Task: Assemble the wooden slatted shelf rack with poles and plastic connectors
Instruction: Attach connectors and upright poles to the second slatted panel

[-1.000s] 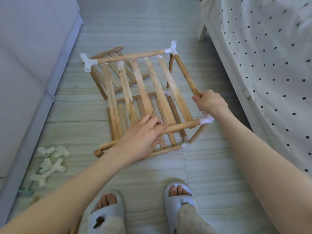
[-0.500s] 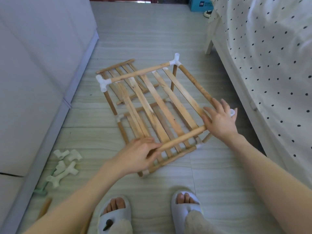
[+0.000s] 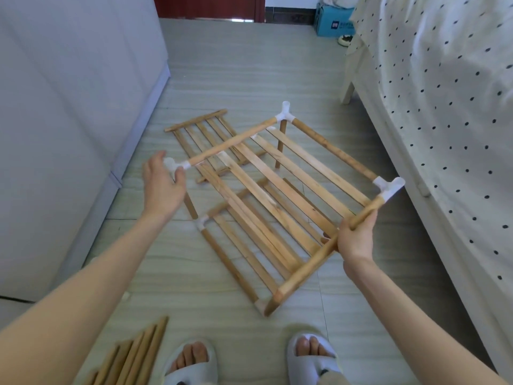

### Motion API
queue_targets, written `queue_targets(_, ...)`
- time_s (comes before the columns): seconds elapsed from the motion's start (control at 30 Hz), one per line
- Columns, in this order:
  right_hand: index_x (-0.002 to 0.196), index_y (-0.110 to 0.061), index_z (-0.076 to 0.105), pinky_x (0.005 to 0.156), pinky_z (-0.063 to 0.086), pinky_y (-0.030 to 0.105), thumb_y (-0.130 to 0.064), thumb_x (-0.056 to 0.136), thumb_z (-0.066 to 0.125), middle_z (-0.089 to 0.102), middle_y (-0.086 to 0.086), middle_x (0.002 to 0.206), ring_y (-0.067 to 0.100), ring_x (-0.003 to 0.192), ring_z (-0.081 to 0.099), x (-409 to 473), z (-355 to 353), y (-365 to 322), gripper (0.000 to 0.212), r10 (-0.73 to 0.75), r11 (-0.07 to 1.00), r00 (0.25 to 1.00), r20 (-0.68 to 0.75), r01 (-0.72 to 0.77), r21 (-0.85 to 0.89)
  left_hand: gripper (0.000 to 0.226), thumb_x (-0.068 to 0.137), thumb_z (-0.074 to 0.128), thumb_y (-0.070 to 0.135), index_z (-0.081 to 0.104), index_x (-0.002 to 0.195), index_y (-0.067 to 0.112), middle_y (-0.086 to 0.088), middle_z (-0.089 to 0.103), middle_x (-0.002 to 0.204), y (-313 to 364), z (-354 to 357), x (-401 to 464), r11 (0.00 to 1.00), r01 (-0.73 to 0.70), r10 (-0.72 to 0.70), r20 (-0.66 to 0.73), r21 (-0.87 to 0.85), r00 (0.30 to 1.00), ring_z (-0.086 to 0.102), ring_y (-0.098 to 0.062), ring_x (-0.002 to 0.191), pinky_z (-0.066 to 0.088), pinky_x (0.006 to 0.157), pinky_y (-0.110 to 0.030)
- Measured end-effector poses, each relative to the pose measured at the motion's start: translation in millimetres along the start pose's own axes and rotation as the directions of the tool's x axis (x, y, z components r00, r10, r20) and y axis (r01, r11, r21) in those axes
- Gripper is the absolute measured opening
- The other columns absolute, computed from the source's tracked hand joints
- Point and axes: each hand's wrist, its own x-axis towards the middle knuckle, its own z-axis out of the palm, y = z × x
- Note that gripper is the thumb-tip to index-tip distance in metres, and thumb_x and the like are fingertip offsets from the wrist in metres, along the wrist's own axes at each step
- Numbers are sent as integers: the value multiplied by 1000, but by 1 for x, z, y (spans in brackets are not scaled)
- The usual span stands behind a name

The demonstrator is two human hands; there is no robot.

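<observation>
The partly built wooden rack [image 3: 280, 187] is lifted and tilted above the floor, its upper slatted shelf joined by white plastic connectors at three corners. My right hand [image 3: 356, 237] grips the near front pole just below the right connector [image 3: 388, 187]. My left hand [image 3: 163, 184] is open with its fingers touching the left corner connector [image 3: 173, 165]. A lower slatted shelf [image 3: 249, 245] sits beneath, with short legs between the two. Another loose slatted panel [image 3: 200, 132] lies flat on the floor behind.
Several loose wooden poles [image 3: 130, 357] lie at the bottom left by my slippered feet [image 3: 191, 362]. A grey cabinet [image 3: 69, 107] runs along the left and a bed with a dotted cover [image 3: 444, 107] along the right. A blue box [image 3: 334, 23] stands far back.
The rack has been lifted and swung round. My left hand let go of the front pole and reached to the left corner connector. My right hand now grips the front pole.
</observation>
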Motion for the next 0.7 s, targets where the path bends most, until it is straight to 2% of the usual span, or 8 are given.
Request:
queue_targets(0.1, 148, -39, -5, 69, 57, 41, -14, 101, 34, 38, -7, 112, 25, 69, 66, 11, 6, 0, 66, 6, 1000, 999, -36, -7, -30, 53, 97, 46, 32, 31, 143, 11, -7, 36, 143, -18, 8, 28, 960, 221, -203, 112, -173, 973, 34, -19, 133, 28, 101, -21)
queue_targets(0.17, 149, -39, -2, 74, 57, 45, -13, 100, 33, 42, -12, 104, 28, 73, 66, 19, 8, 1, 65, -16, 999, 999, -43, 15, -29, 38, 98, 43, 34, 46, 129, 13, -2, 49, 121, -22, 16, 35, 930, 289, -257, 159, -229, 953, 47, -18, 114, 34, 85, -21)
queue_targets(0.27, 150, -33, 7, 61, 53, 34, -14, 100, 32, 47, -4, 106, 19, 66, 58, 34, 6, 2, 59, -33, 999, 995, -93, 34, 9, 19, 92, 43, 31, 55, 92, 16, 2, 54, 86, -29, 22, 19, 926, 257, -267, -1, -277, 964, 52, -23, 90, 37, 74, -32)
queue_targets(0.37, 145, -24, 22, 56, 47, 26, -20, 101, 34, 52, 8, 115, 21, 75, 59, 50, -2, 1, 46, -37, 999, 991, -132, 39, 13, 23, 82, 40, 36, 58, 84, 21, 7, 57, 77, -30, 16, -21, 943, 238, -262, -78, -233, 962, 54, -24, 87, 42, 79, -38)
queue_targets(0.47, 140, -20, 31, 58, 47, 24, -23, 100, 38, 53, 9, 120, 16, 75, 58, 62, -11, -1, 41, -26, 999, 997, -66, 27, 24, 36, 78, 32, 38, 64, 92, 30, 1, 67, 76, -24, 7, -41, 904, 333, -323, 82, -268, 943, 61, -28, 93, 45, 93, -43)
queue_targets(0.53, 142, -22, 33, 62, 49, 25, -23, 100, 40, 52, 7, 125, 12, 80, 56, 65, -18, -4, 43, -1, 997, 1000, 0, 1, 73, 34, 87, 33, 27, 66, 96, 27, 1, 66, 61, -24, 2, -45, 800, 472, -414, 230, -370, 881, 66, -23, 72, 52, 81, -37)
queue_targets(0.6, 145, -28, 30, 68, 51, 29, -22, 100, 39, 51, 3, 129, 11, 90, 57, 62, -25, -5, 46, 6, 997, 996, 87, -13, 78, 31, 90, 35, 13, 65, 98, 15, -4, 64, 61, -23, -7, -49, 694, 579, -454, 365, -428, 813, 64, -14, 51, 53, 57, -22)
queue_targets(0.7, 144, -28, 32, 78, 51, 35, -24, 100, 37, 51, -1, 126, 18, 94, 60, 48, -35, 2, 44, -12, 1000, 981, 196, 10, 9, 25, 92, 38, 15, 62, 90, 10, -6, 62, 64, -25, -19, -51, 570, 702, -459, 543, -427, 703, 61, -16, 51, 50, 49, -23)
